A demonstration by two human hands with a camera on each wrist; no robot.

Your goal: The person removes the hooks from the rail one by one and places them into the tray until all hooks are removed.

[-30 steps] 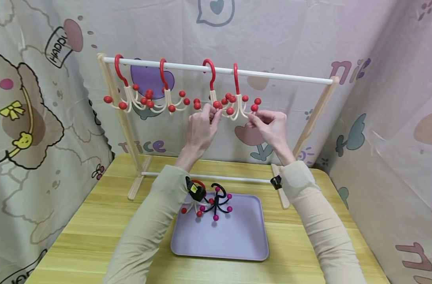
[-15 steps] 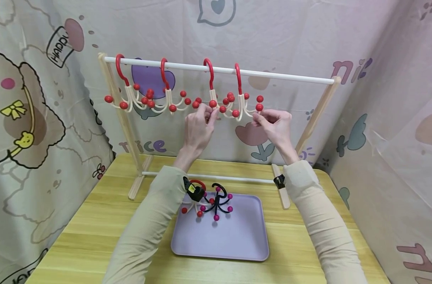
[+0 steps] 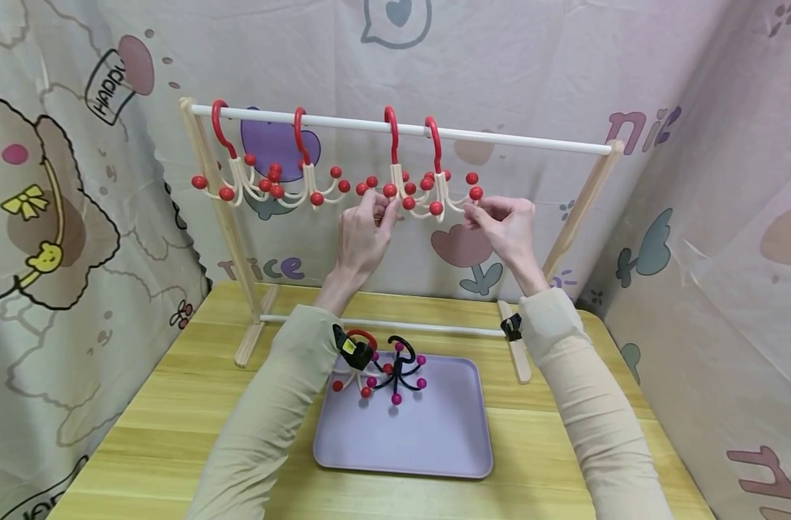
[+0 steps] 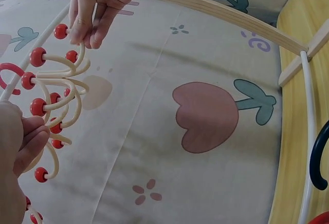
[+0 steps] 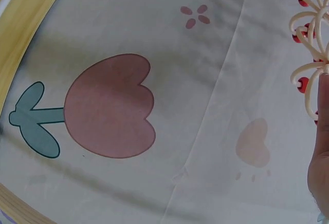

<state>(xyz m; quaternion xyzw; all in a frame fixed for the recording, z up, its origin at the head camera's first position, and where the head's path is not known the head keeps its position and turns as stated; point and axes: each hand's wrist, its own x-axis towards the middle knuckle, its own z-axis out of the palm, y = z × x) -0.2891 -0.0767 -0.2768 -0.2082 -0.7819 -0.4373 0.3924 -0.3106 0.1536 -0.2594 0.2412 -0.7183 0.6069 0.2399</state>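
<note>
Two hangers with red hooks and cream, curved prongs tipped with red balls hang side by side from a white rod (image 3: 519, 140). In the head view my left hand (image 3: 364, 232) pinches a prong near a ball of the left one of the pair (image 3: 396, 173). My right hand (image 3: 508, 227) pinches a prong end of the right hanger (image 3: 441, 189). Seen from the left wrist, the right hand (image 4: 105, 3) has thumb and fingertips on a cream prong (image 4: 82, 54). Only part of the right hand (image 5: 320, 167) shows in the right wrist view.
Two similar hangers (image 3: 235, 173) hang farther left. The wooden rack (image 3: 586, 202) stands on a yellow table (image 3: 174, 404). In front, a lilac tray (image 3: 428, 440) bears a black hanger with magenta balls (image 3: 397, 368) and a red-and-cream one (image 3: 357, 374). Printed curtains surround it.
The left hanger's hook has shifted right along the rod, and the right one's hook sits slightly farther left than half a second ago. Both hands are a little farther apart than a second ago.
</note>
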